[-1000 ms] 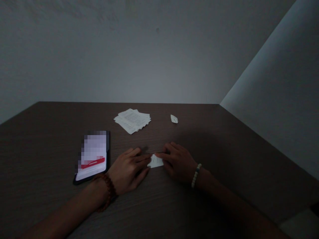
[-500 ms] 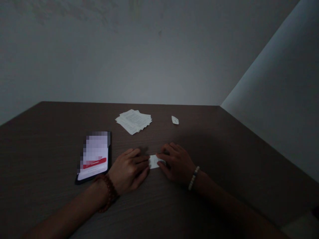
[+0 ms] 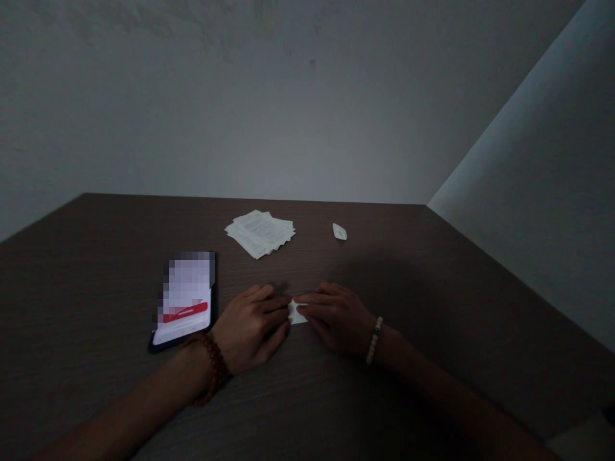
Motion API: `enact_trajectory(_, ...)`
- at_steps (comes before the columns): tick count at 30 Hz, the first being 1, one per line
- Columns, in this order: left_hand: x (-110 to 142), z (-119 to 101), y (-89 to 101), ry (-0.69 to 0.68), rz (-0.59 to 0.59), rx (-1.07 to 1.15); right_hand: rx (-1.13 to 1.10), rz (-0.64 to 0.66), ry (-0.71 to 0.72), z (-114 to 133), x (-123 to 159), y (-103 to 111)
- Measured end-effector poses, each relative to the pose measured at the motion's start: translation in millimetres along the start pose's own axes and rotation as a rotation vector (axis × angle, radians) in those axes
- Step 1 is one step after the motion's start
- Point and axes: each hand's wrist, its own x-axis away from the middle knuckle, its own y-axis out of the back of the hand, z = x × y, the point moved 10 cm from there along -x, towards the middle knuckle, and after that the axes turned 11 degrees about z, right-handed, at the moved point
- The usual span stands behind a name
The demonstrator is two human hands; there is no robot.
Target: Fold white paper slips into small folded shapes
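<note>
Two hands press flat on a small white paper slip lying on the dark wooden bench. The left hand, with a brown bead bracelet at the wrist, lies palm down with fingers stretched out, its fingertips on the slip's left edge. The right hand, wearing a pale bead bracelet, is likewise spread flat, its fingers covering most of the slip from the right. Neither hand grips anything; both only push down.

Beyond the slip, farther from the person, lies a loose stack of white papers; to the right of that stack sits a small folded paper piece. Left of the slip, just beside the left hand, a phone lies with its screen lit. No containers are in view.

Compared with a second ago, less of the slip shows: the right hand has slid leftward over it, and the two sets of fingertips now nearly meet.
</note>
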Motion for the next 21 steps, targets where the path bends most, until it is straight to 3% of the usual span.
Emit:
enact_trajectory(8, -2.3, -4.2, -0.2, -0.009, 0.027, -0.046, 0.042, 0.001, -0.055, -1.1, -0.3, 4.3)
enact_trajectory(21, 1.5, -2.3, -2.4, 0.003, -0.007, -0.091, 0.006, -0.139, -0.162, -27.4, 22.0, 14.6)
